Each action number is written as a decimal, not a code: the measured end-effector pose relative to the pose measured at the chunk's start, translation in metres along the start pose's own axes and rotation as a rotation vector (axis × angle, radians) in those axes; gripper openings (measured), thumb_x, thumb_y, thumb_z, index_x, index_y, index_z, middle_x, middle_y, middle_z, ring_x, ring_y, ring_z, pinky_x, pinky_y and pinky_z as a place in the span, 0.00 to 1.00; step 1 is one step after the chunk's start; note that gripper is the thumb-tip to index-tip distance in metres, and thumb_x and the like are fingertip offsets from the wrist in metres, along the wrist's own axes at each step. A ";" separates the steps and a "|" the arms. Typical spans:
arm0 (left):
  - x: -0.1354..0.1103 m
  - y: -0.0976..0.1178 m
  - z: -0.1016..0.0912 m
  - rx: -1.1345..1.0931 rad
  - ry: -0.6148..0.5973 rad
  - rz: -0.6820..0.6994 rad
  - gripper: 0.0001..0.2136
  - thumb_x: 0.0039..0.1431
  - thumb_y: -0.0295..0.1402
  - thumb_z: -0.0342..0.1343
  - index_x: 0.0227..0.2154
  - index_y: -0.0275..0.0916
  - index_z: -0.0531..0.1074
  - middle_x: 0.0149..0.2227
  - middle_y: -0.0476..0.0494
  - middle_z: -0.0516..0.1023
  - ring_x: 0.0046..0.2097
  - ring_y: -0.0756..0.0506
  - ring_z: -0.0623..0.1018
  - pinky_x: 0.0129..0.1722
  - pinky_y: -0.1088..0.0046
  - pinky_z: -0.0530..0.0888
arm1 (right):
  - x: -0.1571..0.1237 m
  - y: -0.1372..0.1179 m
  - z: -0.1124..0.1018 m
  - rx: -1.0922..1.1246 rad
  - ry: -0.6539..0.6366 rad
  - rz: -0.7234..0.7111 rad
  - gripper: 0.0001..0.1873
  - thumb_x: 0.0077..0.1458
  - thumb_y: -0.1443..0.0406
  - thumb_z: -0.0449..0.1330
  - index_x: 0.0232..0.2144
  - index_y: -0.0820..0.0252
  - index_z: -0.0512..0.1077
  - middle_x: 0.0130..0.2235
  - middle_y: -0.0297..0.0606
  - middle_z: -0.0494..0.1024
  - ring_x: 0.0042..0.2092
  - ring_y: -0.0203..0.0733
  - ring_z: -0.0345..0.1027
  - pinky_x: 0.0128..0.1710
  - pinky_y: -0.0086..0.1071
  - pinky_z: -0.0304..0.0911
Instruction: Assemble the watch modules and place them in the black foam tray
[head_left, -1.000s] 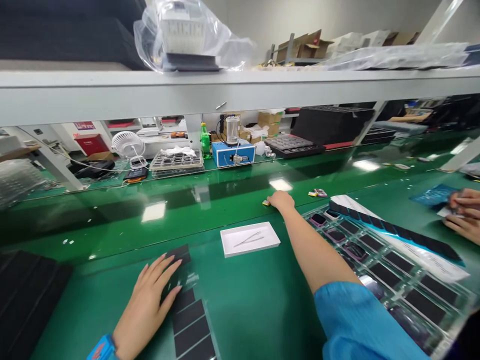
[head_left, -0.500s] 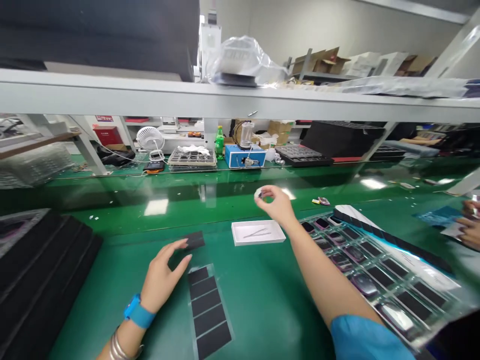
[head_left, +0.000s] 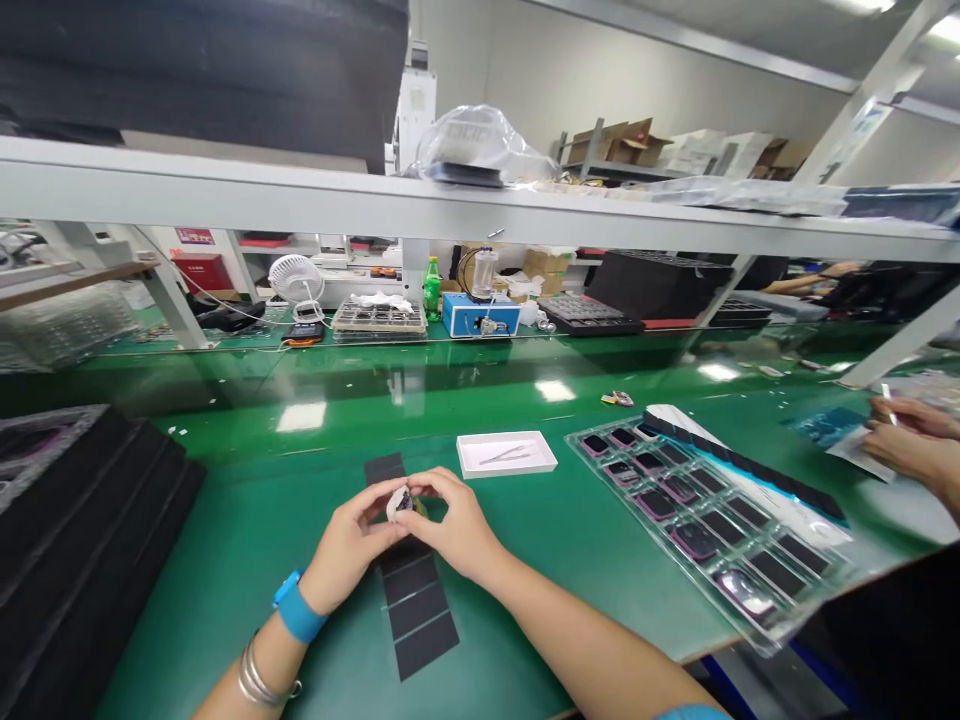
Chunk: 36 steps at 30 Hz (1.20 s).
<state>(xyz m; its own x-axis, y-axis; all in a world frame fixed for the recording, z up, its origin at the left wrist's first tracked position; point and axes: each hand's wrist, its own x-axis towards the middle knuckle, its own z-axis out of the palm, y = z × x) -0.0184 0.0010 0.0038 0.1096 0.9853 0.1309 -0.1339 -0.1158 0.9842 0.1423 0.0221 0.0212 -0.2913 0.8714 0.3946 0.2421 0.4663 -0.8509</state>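
My left hand point(head_left: 351, 540), with a blue watch and silver bangles at the wrist, pinches one side of a small rounded white-and-dark part point(head_left: 400, 502). On its other side, the fingers and thumb of my right hand point(head_left: 459, 528) grip the same part. Its exact kind is too small to make out, and my fingertips cover some of it. Beneath my hands lies a clear strip with black rectangular pieces point(head_left: 424, 612), and behind them a dark sheet point(head_left: 384, 466). Just beyond my right hand, a shallow white box point(head_left: 463, 458) contains metal tweezers point(head_left: 504, 456).
To the right lies a clear compartment tray point(head_left: 731, 545) with purple-rimmed watch-like parts and black pieces. Black foam trays point(head_left: 97, 540) are stacked at left. Another person's hands point(head_left: 911, 435) work at far right. A shelf beam point(head_left: 300, 205) crosses above the bench.
My right hand has come down and left with the small part, meeting my left hand. The left hand has moved slightly right and closed on it. The view has shifted a little.
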 end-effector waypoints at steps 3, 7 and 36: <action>-0.001 0.004 0.000 -0.210 0.019 -0.106 0.21 0.43 0.29 0.65 0.44 0.42 0.72 0.44 0.42 0.75 0.45 0.44 0.74 0.46 0.68 0.72 | 0.002 0.005 -0.004 0.060 0.024 -0.061 0.11 0.50 0.67 0.59 0.39 0.57 0.69 0.37 0.36 0.71 0.41 0.37 0.66 0.44 0.34 0.63; -0.004 0.010 0.001 -0.362 0.001 -0.168 0.21 0.42 0.28 0.66 0.42 0.40 0.71 0.40 0.43 0.76 0.40 0.47 0.74 0.41 0.71 0.73 | 0.000 0.003 -0.006 -0.003 -0.010 -0.169 0.03 0.51 0.68 0.59 0.30 0.57 0.71 0.36 0.36 0.72 0.42 0.38 0.65 0.46 0.35 0.61; -0.003 0.011 -0.002 -0.416 0.028 -0.219 0.23 0.43 0.27 0.65 0.42 0.42 0.64 0.38 0.44 0.76 0.40 0.46 0.76 0.40 0.71 0.73 | 0.017 0.006 -0.044 -0.333 0.090 -0.249 0.04 0.55 0.66 0.55 0.28 0.58 0.68 0.34 0.38 0.72 0.40 0.40 0.64 0.44 0.36 0.59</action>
<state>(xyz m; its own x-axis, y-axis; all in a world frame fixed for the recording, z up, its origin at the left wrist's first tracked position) -0.0225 -0.0025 0.0138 0.1532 0.9846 -0.0836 -0.4946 0.1497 0.8562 0.1797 0.0462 0.0379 -0.3004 0.7288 0.6153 0.4649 0.6752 -0.5728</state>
